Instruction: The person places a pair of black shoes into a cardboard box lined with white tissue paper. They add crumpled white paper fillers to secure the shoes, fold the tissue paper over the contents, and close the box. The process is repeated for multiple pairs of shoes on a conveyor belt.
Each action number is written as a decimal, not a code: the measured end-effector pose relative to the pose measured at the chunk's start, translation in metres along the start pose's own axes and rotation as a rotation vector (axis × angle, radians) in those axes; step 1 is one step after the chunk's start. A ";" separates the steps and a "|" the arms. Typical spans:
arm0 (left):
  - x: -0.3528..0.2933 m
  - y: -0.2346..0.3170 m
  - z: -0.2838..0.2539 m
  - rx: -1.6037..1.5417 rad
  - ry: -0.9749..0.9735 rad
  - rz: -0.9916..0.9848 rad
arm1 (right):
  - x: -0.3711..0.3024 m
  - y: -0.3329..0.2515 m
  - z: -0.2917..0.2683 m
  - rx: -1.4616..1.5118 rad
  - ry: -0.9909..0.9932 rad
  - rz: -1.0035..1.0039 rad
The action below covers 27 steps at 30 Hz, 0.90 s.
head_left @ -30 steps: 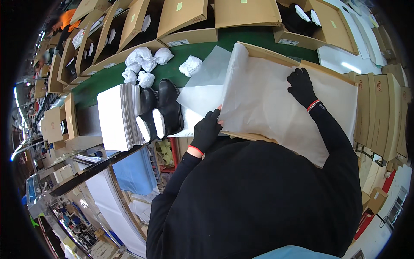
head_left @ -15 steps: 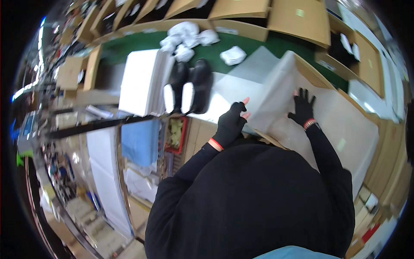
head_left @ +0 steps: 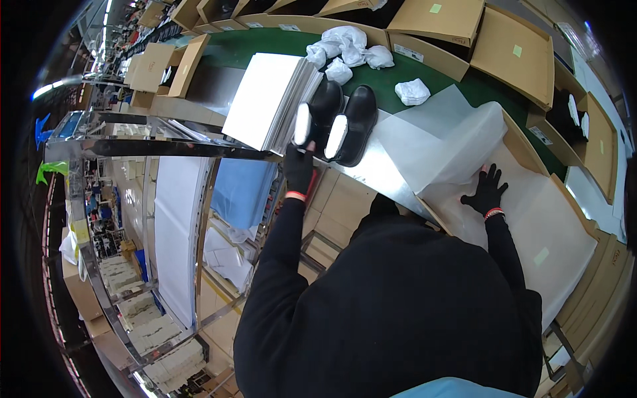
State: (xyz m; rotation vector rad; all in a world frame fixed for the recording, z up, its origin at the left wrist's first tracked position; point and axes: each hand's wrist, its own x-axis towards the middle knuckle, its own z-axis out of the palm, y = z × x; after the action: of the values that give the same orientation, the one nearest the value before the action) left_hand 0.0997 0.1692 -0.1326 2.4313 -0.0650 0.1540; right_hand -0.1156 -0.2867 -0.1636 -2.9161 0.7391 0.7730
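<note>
Two black shoes (head_left: 359,126) with white stuffing at their openings stand side by side on the metal worktop. At the near end of the left shoe (head_left: 326,103), my gloved left hand (head_left: 298,167) has its fingers closed on it, partly hidden; a bare fingertip shows. My right hand (head_left: 488,191), also in a black glove, lies spread and open on translucent white paper (head_left: 531,219). That paper lines an open cardboard box (head_left: 521,142) at my right, and a loose flap rises over its left side.
A stack of white sheets (head_left: 262,99) stands left of the shoes. Crumpled white paper balls (head_left: 345,46) and a folded white wad (head_left: 413,92) lie on the green surface (head_left: 279,41). Open cardboard boxes (head_left: 434,23) line the far side. A metal frame (head_left: 146,147) stands at left.
My left hand has moved left from beside the paper-lined box to the left shoe. My right hand stays spread on the paper. The view has turned, shifting the scene rightward.
</note>
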 end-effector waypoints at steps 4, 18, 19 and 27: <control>0.058 0.069 -0.083 -0.047 0.238 -0.029 | 0.003 0.024 -0.001 0.153 0.032 -0.035; 0.012 0.314 -0.056 -0.760 -0.874 0.048 | -0.069 -0.066 -0.179 1.385 -0.168 -0.880; 0.014 0.300 -0.026 -0.808 -0.920 -0.012 | -0.072 -0.058 -0.177 1.562 -0.244 -0.837; -0.072 0.208 0.109 -0.191 -0.943 0.559 | -0.084 0.039 -0.054 2.617 -0.143 0.162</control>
State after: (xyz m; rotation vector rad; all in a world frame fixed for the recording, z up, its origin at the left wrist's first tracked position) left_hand 0.0206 -0.0593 -0.0907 2.0291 -1.1114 -0.7232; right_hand -0.1729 -0.2927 -0.0734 -0.4023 0.7342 -0.2383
